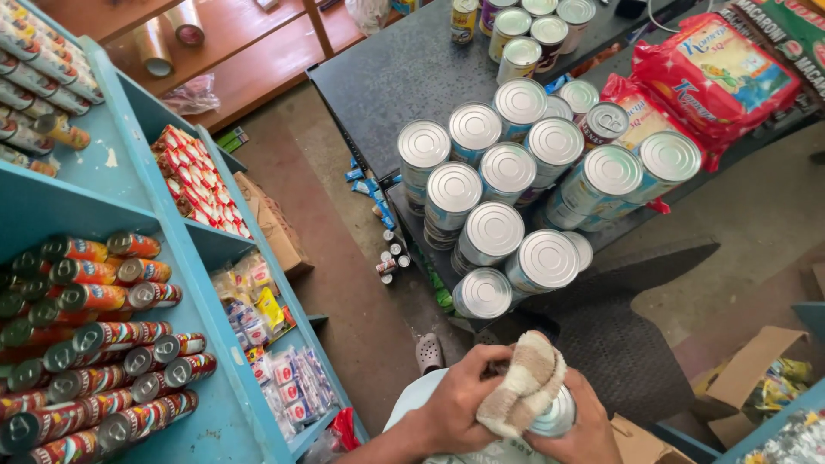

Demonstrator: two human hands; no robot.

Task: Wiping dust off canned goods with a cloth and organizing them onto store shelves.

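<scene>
Shiny silver can under cloth

Both hands sit near, at the bottom centre of the view, close together. Left hand: forearm enters from the lower left, wrist bent, fingers curled inward toward the right hand, thumb on top. Right hand: only partly in view at the lower edge, palm turned up and leftward, fingers cupped in a closed grasp. Knuckles of both are flexed.
</scene>
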